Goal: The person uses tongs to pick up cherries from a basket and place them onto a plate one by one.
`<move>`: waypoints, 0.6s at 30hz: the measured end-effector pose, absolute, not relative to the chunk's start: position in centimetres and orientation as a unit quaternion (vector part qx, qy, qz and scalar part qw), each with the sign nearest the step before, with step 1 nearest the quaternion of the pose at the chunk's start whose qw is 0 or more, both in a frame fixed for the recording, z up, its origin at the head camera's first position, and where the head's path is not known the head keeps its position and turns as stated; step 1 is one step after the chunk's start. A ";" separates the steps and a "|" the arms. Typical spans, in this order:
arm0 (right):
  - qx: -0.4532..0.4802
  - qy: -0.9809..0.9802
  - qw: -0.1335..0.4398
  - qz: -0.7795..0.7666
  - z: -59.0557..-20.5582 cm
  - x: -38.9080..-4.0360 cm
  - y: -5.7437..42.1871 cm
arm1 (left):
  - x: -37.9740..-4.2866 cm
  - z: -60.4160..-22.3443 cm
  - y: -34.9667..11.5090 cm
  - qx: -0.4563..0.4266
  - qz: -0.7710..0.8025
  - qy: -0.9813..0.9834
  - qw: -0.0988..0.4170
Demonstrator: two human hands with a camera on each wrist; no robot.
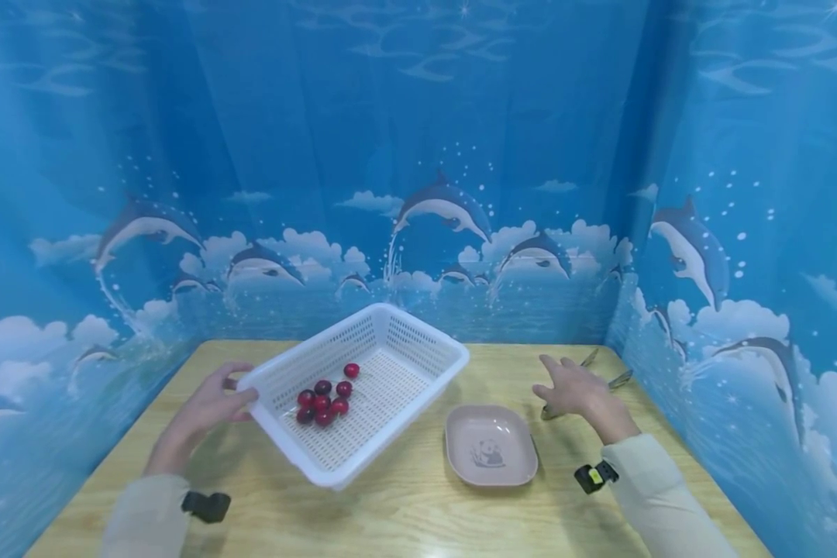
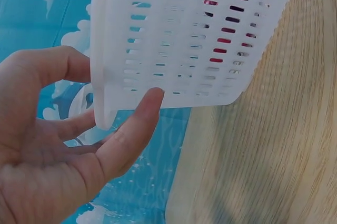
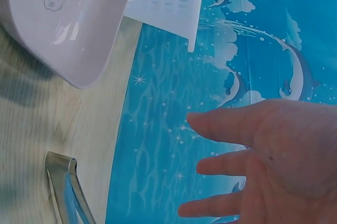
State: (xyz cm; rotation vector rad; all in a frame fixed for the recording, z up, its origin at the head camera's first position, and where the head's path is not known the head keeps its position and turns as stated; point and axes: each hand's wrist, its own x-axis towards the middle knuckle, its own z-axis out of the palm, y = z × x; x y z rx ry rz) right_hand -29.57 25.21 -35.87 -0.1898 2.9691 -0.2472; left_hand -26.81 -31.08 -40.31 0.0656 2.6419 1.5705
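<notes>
We are looking down at a wooden table (image 1: 404, 519) and taking the white slotted basket (image 1: 390, 380) as our clock's centre. At its 9 o'clock, the left hand (image 1: 212, 399) is gripping the rim, one digit's tip lying against the outer wall in the left wrist view. The basket is slanting from 8 to 2 o'clock; whether its base is touching the table, we cannot tell. Inside, towards 9 o'clock, dark red cherries (image 1: 323, 404) are clustering, one sitting slightly apart at the cluster's 1 o'clock.

Between 3 and 4 o'clock, a pinkish square dish (image 1: 460, 465) is resting near the basket and showing a grey panda print (image 1: 489, 452). At the dish's 2 o'clock, the right hand (image 1: 573, 386) is hovering with fingers spread, partly covering metal tongs (image 3: 62, 162) that are lying on the table.

The right wrist's black device (image 1: 595, 477) is bearing a yellow patch, too small for us to read. Behind everything, a blue curtain (image 1: 418, 101) is displaying printed dolphins.
</notes>
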 end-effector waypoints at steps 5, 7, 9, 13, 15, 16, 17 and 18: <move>-0.061 0.992 0.077 -0.081 -35.9 -29.9 25.5 | -27.0 -40.6 -31.0 0.006 0.509 0.860 0.030; -0.058 0.992 0.079 -0.080 -36.0 -30.1 25.6 | -27.1 -40.7 -31.0 0.002 0.507 0.861 0.029; -0.056 0.992 0.078 -0.080 -36.0 -30.2 25.8 | -27.1 -40.8 -31.0 0.000 0.510 0.860 0.029; -0.051 0.993 0.077 -0.078 -36.2 -30.6 26.1 | -27.1 -41.1 -30.9 0.000 0.518 0.855 0.022; -0.049 0.993 0.075 -0.079 -36.2 -30.8 26.2 | -27.1 -41.3 -30.9 0.003 0.523 0.852 0.018; -0.049 0.993 0.074 -0.080 -36.3 -30.9 26.3 | -27.1 -41.3 -30.8 0.005 0.526 0.851 0.015; -0.049 0.993 0.073 -0.081 -36.3 -31.0 26.5 | -27.1 -41.3 -30.8 0.006 0.528 0.849 0.013; -0.048 0.993 0.072 -0.082 -36.3 -31.1 26.6 | -27.1 -41.4 -30.8 0.007 0.530 0.848 0.011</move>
